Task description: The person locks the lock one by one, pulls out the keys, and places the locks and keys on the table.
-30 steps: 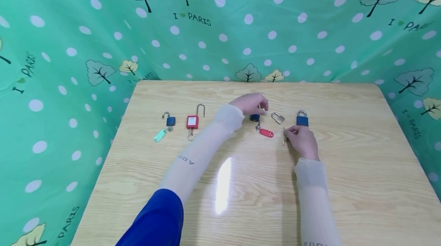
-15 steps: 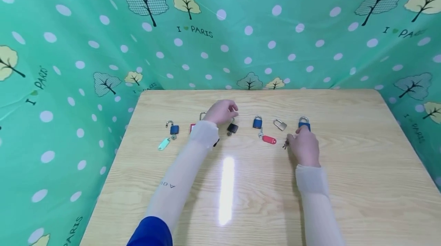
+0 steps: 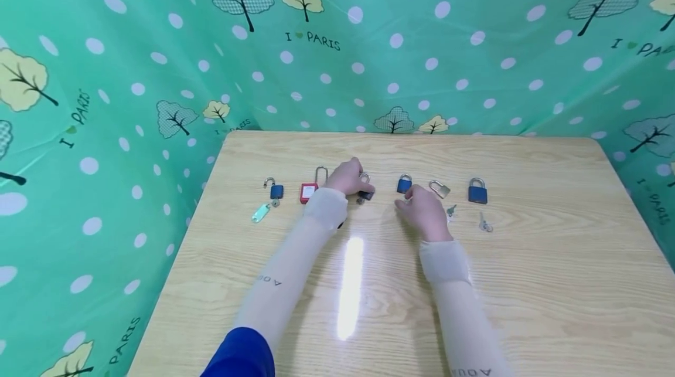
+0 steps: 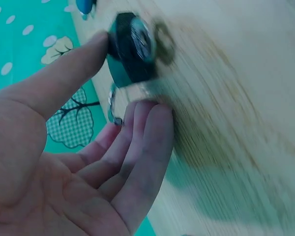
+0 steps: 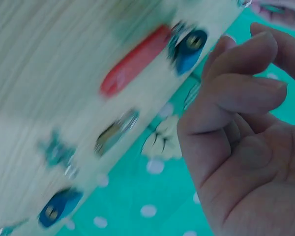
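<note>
Between red padlock (image 3: 308,192) and blue padlock (image 3: 404,184): touching dark padlock (image 4: 125,54) with thumb (image 4: 88,59) of wide, loose left hand (image 3: 346,177); holding nothing in relaxed right hand (image 3: 423,213), near blue padlock. For firm hold, pinch sides, keep clear of shackle (image 4: 111,103).

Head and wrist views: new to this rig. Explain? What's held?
No machine: the left grip and right grip are a person's bare hands. The head camera looks down on a light wood-grain table; each wrist camera watches its own grip's work.

Left to right lie a blue padlock with an open shackle by a mint-green oblong tag; a red white-labelled padlock; a dark padlock; a second blue padlock; a silver padlock; a larger blue padlock. Small metal keys lie in front of the last two. The right wrist view also shows a red oblong tag.

The left grip is at the dark padlock; whether it holds it is unclear. The right grip shows nothing held.
</note>
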A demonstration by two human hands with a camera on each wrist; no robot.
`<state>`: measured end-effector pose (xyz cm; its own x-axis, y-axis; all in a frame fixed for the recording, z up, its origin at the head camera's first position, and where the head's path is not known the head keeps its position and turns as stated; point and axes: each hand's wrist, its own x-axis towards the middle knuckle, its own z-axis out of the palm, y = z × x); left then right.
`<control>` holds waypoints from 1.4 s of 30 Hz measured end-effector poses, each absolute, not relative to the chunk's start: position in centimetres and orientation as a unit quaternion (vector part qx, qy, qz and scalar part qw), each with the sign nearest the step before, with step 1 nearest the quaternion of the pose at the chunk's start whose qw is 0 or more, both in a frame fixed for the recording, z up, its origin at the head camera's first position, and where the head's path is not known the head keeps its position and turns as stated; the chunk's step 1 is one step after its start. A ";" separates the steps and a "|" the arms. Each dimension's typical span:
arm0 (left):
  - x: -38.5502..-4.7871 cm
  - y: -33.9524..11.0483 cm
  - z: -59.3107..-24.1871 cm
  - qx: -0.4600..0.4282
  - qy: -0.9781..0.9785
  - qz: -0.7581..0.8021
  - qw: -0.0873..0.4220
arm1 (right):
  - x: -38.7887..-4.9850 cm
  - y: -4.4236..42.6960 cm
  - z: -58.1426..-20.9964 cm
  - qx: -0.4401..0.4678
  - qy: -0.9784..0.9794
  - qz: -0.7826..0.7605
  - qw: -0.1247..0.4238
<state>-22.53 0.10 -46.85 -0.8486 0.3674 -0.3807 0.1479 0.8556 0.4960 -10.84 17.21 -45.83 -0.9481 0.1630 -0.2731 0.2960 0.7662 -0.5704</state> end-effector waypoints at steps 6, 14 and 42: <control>-22.5 0.5 -46.6 0.150 0.927 0.232 0.254 | -12.4 14.6 -46.5 0.096 0.929 -0.335 0.126; -22.7 -0.3 -47.1 0.147 0.901 0.276 0.302 | -13.5 12.5 -47.6 0.080 0.931 -0.343 0.094; -19.8 -0.7 -42.2 0.121 0.941 0.316 0.007 | -13.0 12.9 -47.4 0.112 0.676 -0.728 -0.011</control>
